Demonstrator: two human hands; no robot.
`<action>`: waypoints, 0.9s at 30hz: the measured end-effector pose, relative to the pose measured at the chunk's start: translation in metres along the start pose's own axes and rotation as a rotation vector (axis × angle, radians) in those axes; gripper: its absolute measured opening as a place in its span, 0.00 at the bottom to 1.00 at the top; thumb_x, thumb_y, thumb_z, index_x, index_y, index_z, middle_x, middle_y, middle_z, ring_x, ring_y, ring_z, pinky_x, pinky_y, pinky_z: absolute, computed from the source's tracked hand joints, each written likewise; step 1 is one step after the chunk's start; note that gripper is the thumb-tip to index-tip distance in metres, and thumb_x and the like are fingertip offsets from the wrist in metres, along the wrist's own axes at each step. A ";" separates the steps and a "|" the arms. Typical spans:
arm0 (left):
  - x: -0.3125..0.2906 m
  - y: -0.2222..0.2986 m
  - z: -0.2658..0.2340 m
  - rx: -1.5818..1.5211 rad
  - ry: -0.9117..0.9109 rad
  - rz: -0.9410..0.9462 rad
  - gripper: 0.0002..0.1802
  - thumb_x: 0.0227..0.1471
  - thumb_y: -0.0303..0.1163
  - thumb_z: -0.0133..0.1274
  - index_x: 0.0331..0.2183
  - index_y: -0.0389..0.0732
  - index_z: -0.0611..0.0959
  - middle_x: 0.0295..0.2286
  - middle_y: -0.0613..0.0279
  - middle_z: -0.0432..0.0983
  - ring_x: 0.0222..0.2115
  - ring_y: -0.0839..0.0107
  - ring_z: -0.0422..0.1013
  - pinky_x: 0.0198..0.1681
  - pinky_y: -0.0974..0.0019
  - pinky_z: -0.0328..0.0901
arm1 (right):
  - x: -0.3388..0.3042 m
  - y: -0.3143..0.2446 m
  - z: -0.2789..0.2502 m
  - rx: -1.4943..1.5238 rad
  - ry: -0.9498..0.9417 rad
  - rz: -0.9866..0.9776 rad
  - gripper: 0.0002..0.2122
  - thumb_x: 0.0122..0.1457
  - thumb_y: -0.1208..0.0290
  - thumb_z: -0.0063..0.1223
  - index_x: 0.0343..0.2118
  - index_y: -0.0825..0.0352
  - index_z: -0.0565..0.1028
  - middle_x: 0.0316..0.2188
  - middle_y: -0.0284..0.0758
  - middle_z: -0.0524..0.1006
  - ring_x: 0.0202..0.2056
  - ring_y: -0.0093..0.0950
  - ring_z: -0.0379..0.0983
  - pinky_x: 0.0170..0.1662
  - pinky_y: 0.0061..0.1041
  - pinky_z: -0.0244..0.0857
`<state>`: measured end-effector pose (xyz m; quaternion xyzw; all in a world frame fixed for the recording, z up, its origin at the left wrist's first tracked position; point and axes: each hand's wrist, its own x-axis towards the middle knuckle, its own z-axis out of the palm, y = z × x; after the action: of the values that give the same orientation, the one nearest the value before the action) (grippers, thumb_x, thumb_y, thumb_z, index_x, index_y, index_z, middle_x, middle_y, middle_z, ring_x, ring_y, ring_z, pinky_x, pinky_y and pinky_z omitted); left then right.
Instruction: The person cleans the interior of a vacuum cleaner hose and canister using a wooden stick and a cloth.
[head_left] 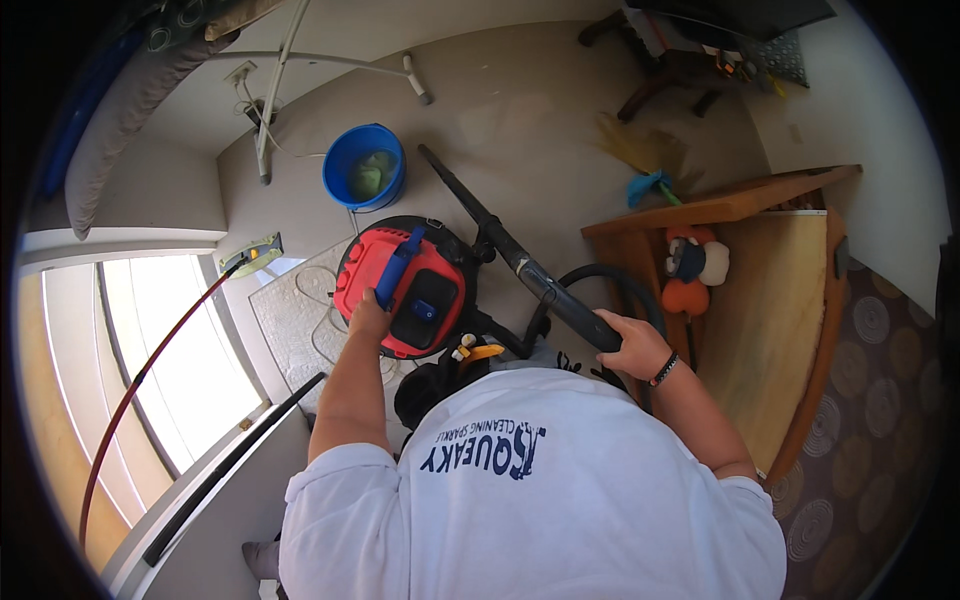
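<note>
A red and black canister vacuum cleaner (365, 262) sits on the floor ahead of me, left of the middle. My left hand (370, 318) is closed at the near end of its blue carry handle (402, 265); most of those fingers are hidden. My right hand (637, 346) wraps around the near end of a black vacuum wand (515, 258). The wand slants away to the far left, past the vacuum's right side. A black hose (625, 275) curves beside the wand, close to my right hand. A dark bracelet is on my right wrist.
A blue bucket (331, 168) with a pale green cloth (371, 176) stands beyond the vacuum. On the right is a wooden cabinet (770, 345) with an orange plush toy (686, 297). A red-handled flat mop (165, 357) leans at left. White stand legs (284, 62) rise behind.
</note>
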<state>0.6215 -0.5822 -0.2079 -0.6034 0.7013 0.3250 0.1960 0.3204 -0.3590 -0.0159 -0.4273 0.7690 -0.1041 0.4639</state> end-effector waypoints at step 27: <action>-0.001 0.059 0.000 0.035 0.019 -0.240 0.28 0.36 0.42 0.53 0.40 0.39 0.64 0.34 0.47 0.69 0.38 0.55 0.66 0.40 0.59 0.61 | 0.093 0.047 -0.055 0.051 0.179 -0.056 0.27 0.38 0.65 0.51 0.46 0.58 0.61 0.29 0.43 0.70 0.34 0.38 0.66 0.37 0.31 0.60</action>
<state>0.5647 -0.5783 -0.1942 -0.6826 0.6315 0.2811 0.2371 0.2310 -0.4131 -0.0697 -0.4257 0.7923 -0.1742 0.4009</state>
